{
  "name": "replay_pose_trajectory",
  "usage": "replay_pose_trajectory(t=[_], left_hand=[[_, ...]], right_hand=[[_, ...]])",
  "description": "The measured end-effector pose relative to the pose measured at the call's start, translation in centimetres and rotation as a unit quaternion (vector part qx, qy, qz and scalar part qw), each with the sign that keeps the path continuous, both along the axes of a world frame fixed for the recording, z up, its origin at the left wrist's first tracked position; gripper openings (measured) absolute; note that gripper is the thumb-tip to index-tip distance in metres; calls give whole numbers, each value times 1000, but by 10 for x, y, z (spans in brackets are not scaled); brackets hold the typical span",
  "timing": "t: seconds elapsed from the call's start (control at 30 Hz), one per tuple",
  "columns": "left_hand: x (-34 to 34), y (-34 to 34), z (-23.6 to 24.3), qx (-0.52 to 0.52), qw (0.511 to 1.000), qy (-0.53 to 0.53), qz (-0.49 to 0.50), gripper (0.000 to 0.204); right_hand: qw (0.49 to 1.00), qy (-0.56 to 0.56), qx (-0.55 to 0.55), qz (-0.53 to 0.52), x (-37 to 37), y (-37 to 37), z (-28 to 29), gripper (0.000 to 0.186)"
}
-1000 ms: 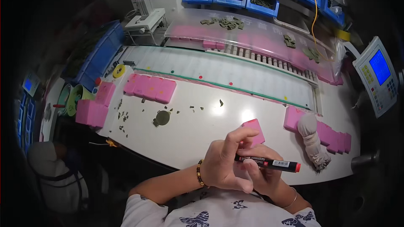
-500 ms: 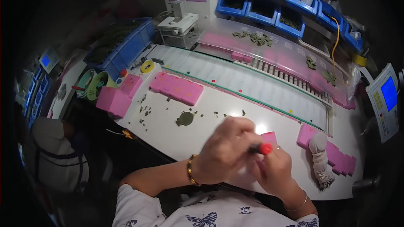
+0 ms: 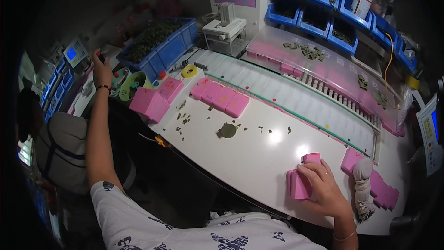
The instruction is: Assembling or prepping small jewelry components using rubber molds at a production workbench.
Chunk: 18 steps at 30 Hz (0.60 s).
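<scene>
head view: your right hand [image 3: 326, 190] is closed on a pink block [image 3: 303, 186], fingers bent over its far edge, so the block sits at the left of that grip, over the white tabletop [image 3: 259, 166]. just beyond your right fingertips is a smaller-looking pink block [image 3: 311, 157]. to the right of the same grip you have a pale cloth bundle [image 3: 363, 185], and past it a row of pink blocks [image 3: 380, 190].

your left hand [image 3: 102, 70] is stretched far out to the left, well apart from the right, its fingers pressed together around a dark slim object [image 3: 101, 57]; that corner is dim and small, so it may be a pen. right of that left grip and nearer you is a light green bowl [image 3: 126, 95], with a blue crate [image 3: 171, 55] of green pieces further right. between your two grips, on the tabletop, are a round green piece [image 3: 228, 130], scattered green bits [image 3: 182, 120] and four pink blocks [image 3: 219, 96] lined up side by side.
</scene>
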State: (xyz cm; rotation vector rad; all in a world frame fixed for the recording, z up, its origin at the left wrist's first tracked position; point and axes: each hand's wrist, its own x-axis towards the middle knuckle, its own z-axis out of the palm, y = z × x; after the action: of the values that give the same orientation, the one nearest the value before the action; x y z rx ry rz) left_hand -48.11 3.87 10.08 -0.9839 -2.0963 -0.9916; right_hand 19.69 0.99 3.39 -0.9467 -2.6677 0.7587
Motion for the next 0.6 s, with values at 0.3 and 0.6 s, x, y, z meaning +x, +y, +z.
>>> replay_pose_trajectory(t=[0.3,0.6], left_hand=[[-126,5,-36,-221,966,-95,100,35],[-16,29,-14,-172,983,26,59,39]], right_hand=[[1000,23,-6,-2,-4,-2,-1,78],[996,87,-17,3,1,5,-17,74]])
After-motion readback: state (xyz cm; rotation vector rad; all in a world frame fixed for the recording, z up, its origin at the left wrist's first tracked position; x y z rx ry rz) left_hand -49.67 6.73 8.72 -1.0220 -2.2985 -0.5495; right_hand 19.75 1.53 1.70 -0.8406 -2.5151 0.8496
